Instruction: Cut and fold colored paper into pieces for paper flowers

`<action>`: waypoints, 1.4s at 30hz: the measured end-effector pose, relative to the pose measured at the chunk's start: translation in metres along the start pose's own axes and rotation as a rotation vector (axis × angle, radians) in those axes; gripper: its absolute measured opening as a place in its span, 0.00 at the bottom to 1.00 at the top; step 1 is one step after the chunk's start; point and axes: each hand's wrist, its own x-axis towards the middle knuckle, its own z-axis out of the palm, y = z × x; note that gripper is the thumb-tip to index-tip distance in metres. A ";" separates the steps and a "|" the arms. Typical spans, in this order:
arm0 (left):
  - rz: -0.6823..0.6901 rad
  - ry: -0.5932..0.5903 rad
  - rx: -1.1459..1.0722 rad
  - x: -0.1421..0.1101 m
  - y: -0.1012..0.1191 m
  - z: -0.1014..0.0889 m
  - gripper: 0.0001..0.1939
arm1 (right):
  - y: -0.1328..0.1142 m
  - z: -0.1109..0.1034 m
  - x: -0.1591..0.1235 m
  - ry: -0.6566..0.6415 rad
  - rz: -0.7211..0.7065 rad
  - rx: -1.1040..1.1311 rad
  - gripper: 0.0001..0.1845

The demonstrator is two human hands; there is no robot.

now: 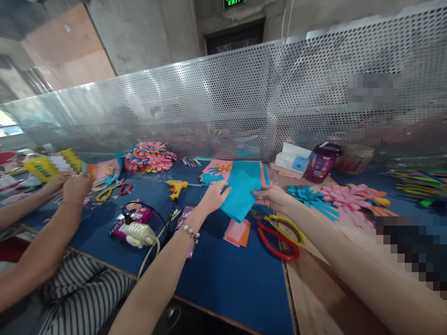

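Note:
Between my hands, above the blue tabletop, is a sheet of turquoise paper (240,196), curved at its lower edge. My left hand (213,197) pinches its left side, thumb on top. My right hand (272,196) grips its right edge. Below the paper lie small pink and orange paper pieces (237,232). Close under my right hand rest scissors (279,237) with one red and one yellow handle. Behind my hands is a stack of pink and turquoise sheets (249,170) with a small orange paper flower (223,166) on it.
Left of my forearm are a yellow glue gun (178,188), a phone (186,218) and a power strip with a cord (138,228). A co-worker's hands (75,184) work at far left. Paper flowers (150,157) stand along the metal mesh panel (216,102); more flowers (345,197) lie right.

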 end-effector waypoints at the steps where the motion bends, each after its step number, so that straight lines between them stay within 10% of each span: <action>1: 0.000 -0.004 -0.001 0.000 0.001 0.000 0.10 | -0.001 0.001 -0.001 0.021 0.005 0.000 0.14; 18: -0.003 -0.152 0.012 0.000 -0.005 -0.005 0.11 | 0.011 -0.014 0.001 -0.116 0.006 -0.316 0.20; 42: -0.035 -0.197 -0.041 -0.001 -0.004 -0.007 0.14 | 0.022 -0.034 0.003 -0.290 -0.027 -0.154 0.14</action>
